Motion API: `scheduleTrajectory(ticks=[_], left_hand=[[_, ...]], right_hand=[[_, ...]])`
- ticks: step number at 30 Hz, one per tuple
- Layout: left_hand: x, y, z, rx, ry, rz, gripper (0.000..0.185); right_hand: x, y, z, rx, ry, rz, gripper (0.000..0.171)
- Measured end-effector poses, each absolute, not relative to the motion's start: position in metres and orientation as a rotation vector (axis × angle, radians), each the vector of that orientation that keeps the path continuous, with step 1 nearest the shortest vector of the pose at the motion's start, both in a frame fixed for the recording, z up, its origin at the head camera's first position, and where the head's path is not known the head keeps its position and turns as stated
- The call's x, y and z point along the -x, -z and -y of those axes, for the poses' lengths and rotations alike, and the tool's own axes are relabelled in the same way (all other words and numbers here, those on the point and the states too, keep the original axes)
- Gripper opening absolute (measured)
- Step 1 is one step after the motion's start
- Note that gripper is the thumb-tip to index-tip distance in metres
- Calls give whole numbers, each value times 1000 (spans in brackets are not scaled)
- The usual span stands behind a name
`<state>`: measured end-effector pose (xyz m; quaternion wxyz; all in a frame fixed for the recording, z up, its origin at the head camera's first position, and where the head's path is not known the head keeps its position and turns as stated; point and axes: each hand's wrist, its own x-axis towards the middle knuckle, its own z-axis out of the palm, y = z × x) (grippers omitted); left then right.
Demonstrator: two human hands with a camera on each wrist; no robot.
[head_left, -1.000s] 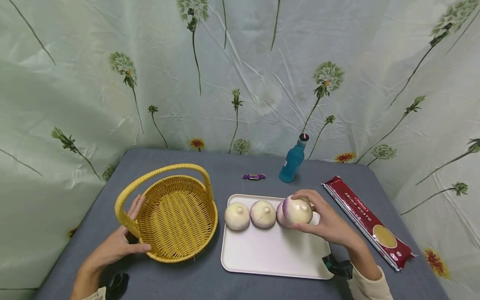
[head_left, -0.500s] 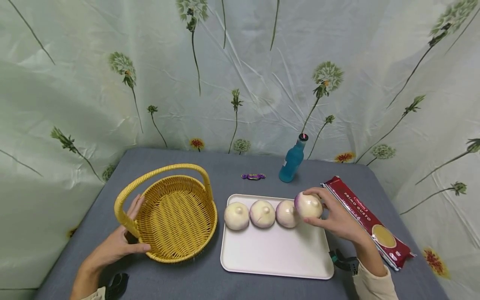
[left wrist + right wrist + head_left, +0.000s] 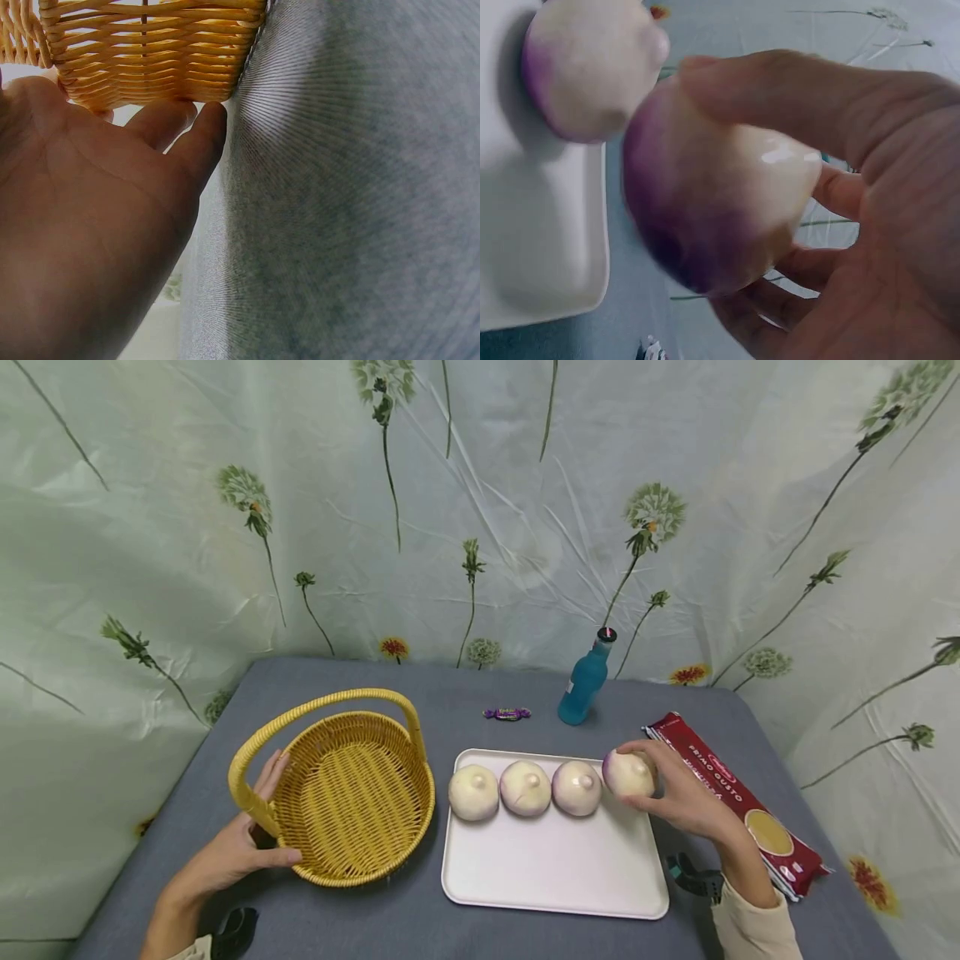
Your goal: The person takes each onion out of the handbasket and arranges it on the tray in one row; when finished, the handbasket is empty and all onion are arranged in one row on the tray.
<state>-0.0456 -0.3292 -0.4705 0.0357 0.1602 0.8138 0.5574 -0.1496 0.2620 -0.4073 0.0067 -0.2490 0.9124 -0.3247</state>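
Observation:
My right hand (image 3: 678,793) grips a white and purple turnip (image 3: 627,773), thumb on one side and fingers around the other. It holds this turnip at the tray's back right corner, beside three more turnips (image 3: 525,788) standing in a row along the tray's back. The right wrist view shows the held turnip (image 3: 712,195) close up, near another turnip (image 3: 592,67). On the left, my left hand (image 3: 232,852) rests with extended fingers and thumb against the side of a yellow wicker basket (image 3: 352,793). In the left wrist view its fingertips meet the woven wall (image 3: 157,56).
The white tray (image 3: 555,877) lies on a grey cloth-covered table (image 3: 405,927). Behind it are a purple-wrapped candy (image 3: 507,714) and a blue bottle (image 3: 585,681). A red spaghetti packet (image 3: 735,802) lies to the right, partly behind the right forearm. A floral curtain (image 3: 525,510) hangs at the back.
My right hand has moved right and slightly down with its turnip, from in front of the third turnip to the row's right end. The left hand and basket have stayed put.

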Motion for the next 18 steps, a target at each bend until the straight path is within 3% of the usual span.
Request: scheduleTrajectory(ticks=[18], left_hand=[[49, 472, 329, -499, -1700, -2498, 123]], right_hand=[[150, 418, -264, 649, 877, -2846, 62]])
